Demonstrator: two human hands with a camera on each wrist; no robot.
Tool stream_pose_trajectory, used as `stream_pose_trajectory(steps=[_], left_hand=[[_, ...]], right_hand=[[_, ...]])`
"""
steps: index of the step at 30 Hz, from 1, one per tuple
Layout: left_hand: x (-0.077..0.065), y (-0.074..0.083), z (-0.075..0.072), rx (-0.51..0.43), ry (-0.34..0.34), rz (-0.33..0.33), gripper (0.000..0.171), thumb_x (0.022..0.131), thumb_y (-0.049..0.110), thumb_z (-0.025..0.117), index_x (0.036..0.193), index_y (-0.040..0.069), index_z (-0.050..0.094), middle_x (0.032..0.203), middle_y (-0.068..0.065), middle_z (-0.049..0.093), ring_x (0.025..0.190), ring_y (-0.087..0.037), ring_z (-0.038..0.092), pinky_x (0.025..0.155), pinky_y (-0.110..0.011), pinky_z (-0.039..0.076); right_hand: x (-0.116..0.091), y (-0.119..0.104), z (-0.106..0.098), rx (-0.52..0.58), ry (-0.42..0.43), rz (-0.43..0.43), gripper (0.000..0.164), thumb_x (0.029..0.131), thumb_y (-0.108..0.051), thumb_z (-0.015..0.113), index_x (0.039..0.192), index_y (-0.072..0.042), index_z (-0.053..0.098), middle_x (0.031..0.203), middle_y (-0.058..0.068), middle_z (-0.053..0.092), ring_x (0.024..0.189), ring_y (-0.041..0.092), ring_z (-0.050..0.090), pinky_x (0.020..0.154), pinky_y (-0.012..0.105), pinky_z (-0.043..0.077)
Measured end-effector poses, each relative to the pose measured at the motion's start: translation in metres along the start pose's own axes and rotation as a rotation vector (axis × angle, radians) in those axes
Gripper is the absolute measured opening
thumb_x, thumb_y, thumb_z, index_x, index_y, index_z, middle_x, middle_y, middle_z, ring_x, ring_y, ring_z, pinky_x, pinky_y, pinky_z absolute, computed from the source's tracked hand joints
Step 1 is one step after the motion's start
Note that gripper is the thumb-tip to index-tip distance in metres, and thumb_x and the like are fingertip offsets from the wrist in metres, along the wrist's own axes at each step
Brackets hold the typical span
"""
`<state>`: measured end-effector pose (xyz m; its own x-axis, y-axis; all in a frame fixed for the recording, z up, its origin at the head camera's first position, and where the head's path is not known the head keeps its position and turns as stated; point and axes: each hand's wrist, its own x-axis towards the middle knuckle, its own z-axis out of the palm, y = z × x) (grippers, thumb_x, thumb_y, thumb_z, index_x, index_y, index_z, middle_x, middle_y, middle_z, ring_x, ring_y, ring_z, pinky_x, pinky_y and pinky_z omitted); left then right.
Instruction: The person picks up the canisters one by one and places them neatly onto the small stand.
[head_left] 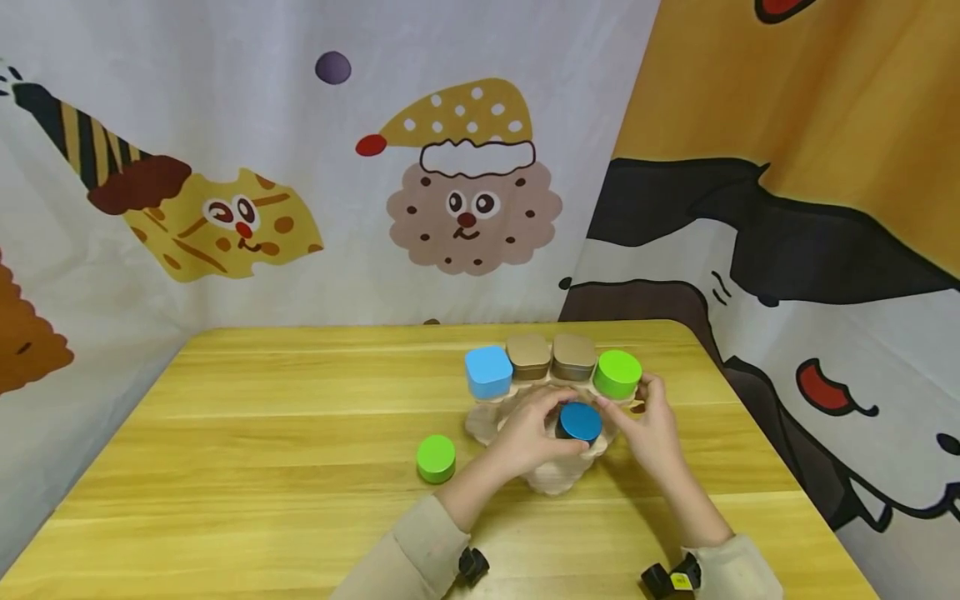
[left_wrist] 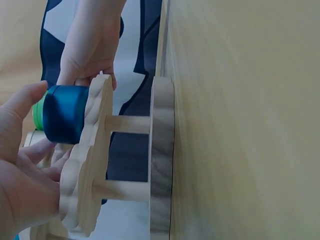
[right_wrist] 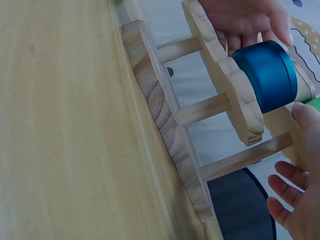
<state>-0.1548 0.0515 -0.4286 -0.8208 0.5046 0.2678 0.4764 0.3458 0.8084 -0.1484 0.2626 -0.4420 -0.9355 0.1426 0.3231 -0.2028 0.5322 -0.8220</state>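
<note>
A round dark-blue tin [head_left: 581, 422] stands on the front tier of a wavy-edged wooden stand [head_left: 555, 478]. My left hand [head_left: 525, 433] curls round this tin, thumb at its near side and fingers behind. At the stand's right side is my right hand [head_left: 654, 429], its thumb close to the blue lid and its other fingers loosely bent with nothing in them, as the right wrist view shows. Along the back tier sit a light-blue square tin [head_left: 488, 372], two brown square tins [head_left: 528, 357] and a round green tin [head_left: 618, 374], which is right by the right hand.
Another round green tin [head_left: 436, 458] lies on the wooden table [head_left: 247, 467], left of the stand. Dowels [right_wrist: 205, 109] join the stand's thick base [right_wrist: 160, 105] to its raised tier. A printed curtain [head_left: 262, 100] hangs behind the table.
</note>
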Motion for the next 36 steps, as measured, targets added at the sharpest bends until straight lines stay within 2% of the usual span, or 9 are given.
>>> stream_pose_trajectory(steps=[4,8,15,21,27,32,36], left_hand=[[-0.005,0.002,-0.006,-0.052,0.014,0.01,0.064,0.077,0.029,0.082,0.133,0.018,0.056,0.131,0.006,0.052,0.111,-0.013,0.053,0.09,-0.028,0.046],[-0.013,0.004,-0.011,-0.079,0.025,0.026,0.063,0.078,0.029,0.081,0.134,0.019,0.055,0.134,0.009,0.05,0.116,-0.011,0.049,0.091,-0.029,0.045],[-0.03,0.007,-0.021,-0.12,0.023,0.028,0.064,0.079,0.027,0.081,0.135,0.013,0.054,0.136,0.004,0.049,0.12,-0.017,0.048,0.093,-0.035,0.045],[-0.049,0.009,-0.035,-0.109,-0.018,0.009,0.063,0.08,0.026,0.079,0.136,0.015,0.053,0.136,0.004,0.049,0.121,-0.016,0.046,0.097,-0.039,0.042],[-0.069,0.008,-0.05,-0.077,-0.052,-0.015,0.06,0.081,0.026,0.078,0.133,0.01,0.054,0.132,0.003,0.054,0.116,-0.016,0.051,0.098,-0.041,0.041],[-0.082,0.004,-0.063,-0.096,-0.044,-0.021,0.06,0.081,0.03,0.078,0.132,0.007,0.055,0.129,-0.001,0.057,0.115,-0.019,0.052,0.095,-0.044,0.042],[-0.09,-0.002,-0.073,-0.087,-0.03,-0.028,0.061,0.08,0.026,0.079,0.133,0.007,0.055,0.13,-0.002,0.056,0.115,-0.023,0.052,0.095,-0.046,0.042]], right_hand=[[0.0,0.0,0.001,0.001,0.003,0.004,0.065,0.086,-0.026,0.073,0.131,0.003,0.036,0.111,0.015,0.052,0.096,0.018,0.042,0.081,0.037,0.035],[0.0,0.0,0.001,0.006,0.005,0.002,0.065,0.086,-0.025,0.074,0.131,0.003,0.036,0.11,0.015,0.053,0.096,0.019,0.042,0.081,0.04,0.035],[-0.001,-0.001,0.001,0.012,0.001,0.004,0.066,0.086,-0.024,0.073,0.132,0.004,0.035,0.111,0.016,0.052,0.097,0.02,0.042,0.082,0.043,0.036],[-0.001,-0.001,0.001,0.008,0.003,0.006,0.066,0.086,-0.024,0.074,0.131,0.005,0.035,0.111,0.016,0.051,0.096,0.02,0.042,0.082,0.041,0.036],[-0.001,-0.001,0.001,0.005,-0.001,0.02,0.066,0.086,-0.025,0.073,0.131,0.004,0.035,0.11,0.016,0.051,0.097,0.02,0.042,0.081,0.04,0.035],[-0.002,-0.001,0.001,-0.003,-0.004,0.02,0.066,0.087,-0.026,0.073,0.131,0.004,0.035,0.11,0.016,0.051,0.097,0.02,0.042,0.081,0.039,0.035],[-0.001,-0.001,0.002,-0.001,-0.002,0.019,0.066,0.086,-0.025,0.073,0.131,0.004,0.035,0.11,0.016,0.051,0.096,0.02,0.042,0.082,0.039,0.035]])
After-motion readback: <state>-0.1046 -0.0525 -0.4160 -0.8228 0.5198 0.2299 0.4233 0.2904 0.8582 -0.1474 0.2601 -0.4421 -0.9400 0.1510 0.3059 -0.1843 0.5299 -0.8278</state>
